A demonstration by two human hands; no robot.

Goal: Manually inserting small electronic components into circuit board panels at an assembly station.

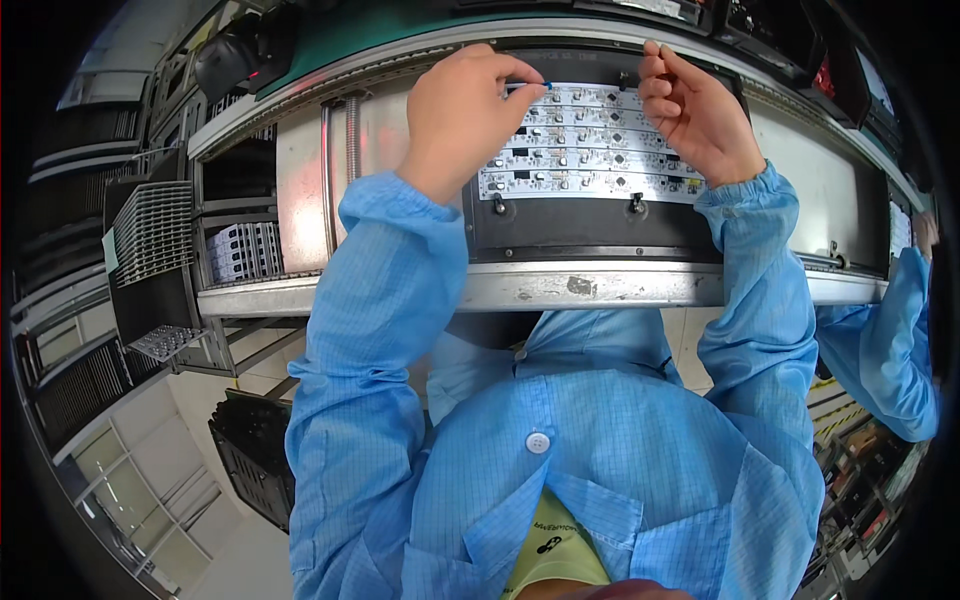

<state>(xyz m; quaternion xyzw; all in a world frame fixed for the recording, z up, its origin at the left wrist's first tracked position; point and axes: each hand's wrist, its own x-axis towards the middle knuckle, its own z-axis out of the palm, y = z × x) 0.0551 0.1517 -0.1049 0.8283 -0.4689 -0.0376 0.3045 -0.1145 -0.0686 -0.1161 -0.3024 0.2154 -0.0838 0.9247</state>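
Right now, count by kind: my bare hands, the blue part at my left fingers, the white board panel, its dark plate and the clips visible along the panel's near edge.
Hands: 2 (left hand, right hand)
Blue part: 1
White board panel: 1
Dark plate: 1
Near-edge clips: 2
Total: 7

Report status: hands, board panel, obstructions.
Left hand pinching small blue item near upper edge of circuit-board panel. Right hand curled, grip unclear. Panel on black plate, partly hidden by both hands.

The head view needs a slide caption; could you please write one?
Left hand pinches a small blue part at white circuit boards; right hand curls nearby.
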